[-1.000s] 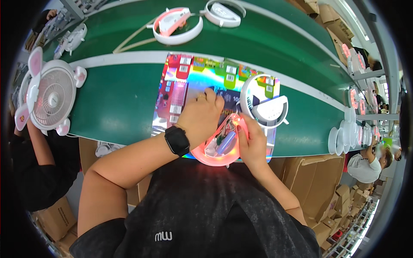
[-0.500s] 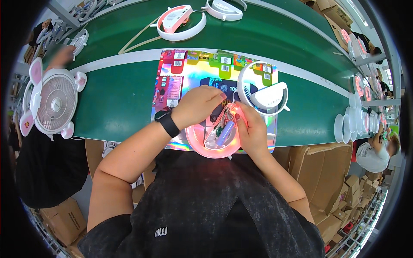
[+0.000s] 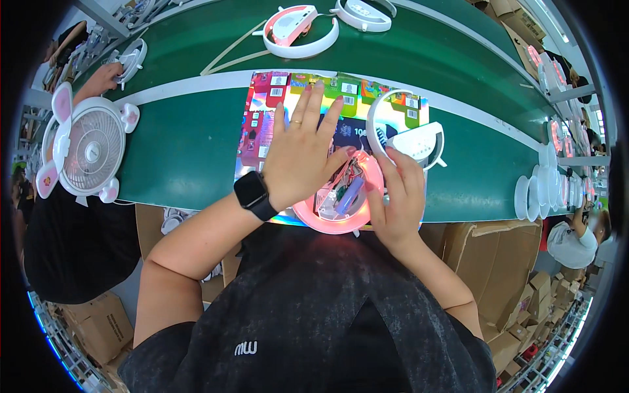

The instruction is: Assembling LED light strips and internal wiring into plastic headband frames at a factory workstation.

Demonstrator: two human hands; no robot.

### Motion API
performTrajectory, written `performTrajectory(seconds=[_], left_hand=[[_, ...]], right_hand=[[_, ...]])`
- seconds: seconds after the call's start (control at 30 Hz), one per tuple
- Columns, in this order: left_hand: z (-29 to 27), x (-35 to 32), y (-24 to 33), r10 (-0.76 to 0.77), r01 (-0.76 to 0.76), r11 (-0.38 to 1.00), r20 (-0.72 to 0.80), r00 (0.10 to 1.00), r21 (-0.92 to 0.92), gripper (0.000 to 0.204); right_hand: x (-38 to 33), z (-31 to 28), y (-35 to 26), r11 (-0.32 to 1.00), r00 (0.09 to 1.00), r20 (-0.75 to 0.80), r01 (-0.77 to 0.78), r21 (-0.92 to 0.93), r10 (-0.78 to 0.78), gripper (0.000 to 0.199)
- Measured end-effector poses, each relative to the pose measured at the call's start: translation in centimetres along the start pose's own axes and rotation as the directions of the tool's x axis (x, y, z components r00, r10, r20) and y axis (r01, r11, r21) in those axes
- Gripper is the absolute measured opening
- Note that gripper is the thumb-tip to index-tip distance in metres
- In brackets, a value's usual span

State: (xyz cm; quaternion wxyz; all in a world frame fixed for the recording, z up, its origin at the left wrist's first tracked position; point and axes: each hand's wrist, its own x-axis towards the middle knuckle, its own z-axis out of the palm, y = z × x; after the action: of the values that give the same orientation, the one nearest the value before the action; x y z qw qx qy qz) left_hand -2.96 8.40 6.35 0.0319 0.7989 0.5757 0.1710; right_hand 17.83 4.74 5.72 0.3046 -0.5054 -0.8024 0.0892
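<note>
Your left hand (image 3: 303,157) lies flat, fingers spread, pinning the pink ring housing (image 3: 341,196) against the iridescent sheet (image 3: 262,124) at the green bench's (image 3: 177,150) near edge, while your right hand (image 3: 396,196), half-curled, grips its right rim to steady it.

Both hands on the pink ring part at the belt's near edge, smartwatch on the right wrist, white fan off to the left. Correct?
Not quite: the smartwatch is on the left wrist, as the head view shows. The rest holds: left hand and right hand are on the pink ring part at the belt's near edge, with the white fan off to the left.
</note>
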Motion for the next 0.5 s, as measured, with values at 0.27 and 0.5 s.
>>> performTrajectory(seconds=[0.27, 0.5], left_hand=[[1.9, -0.4, -0.2, 0.031, -0.032, 0.999, -0.048, 0.998, -0.021, 0.063], [2.0, -1.2, -0.8, -0.086, 0.2, 0.727, 0.201, 0.976, -0.657, 0.062]], right_hand=[[0.3, 2.6, -3.0, 0.962, 0.942, 0.216, 0.271, -0.033, -0.258, 0.085], [-1.7, 2.8, -2.6, 0.945, 0.947, 0.062, 0.306, 0.116, -0.314, 0.091]])
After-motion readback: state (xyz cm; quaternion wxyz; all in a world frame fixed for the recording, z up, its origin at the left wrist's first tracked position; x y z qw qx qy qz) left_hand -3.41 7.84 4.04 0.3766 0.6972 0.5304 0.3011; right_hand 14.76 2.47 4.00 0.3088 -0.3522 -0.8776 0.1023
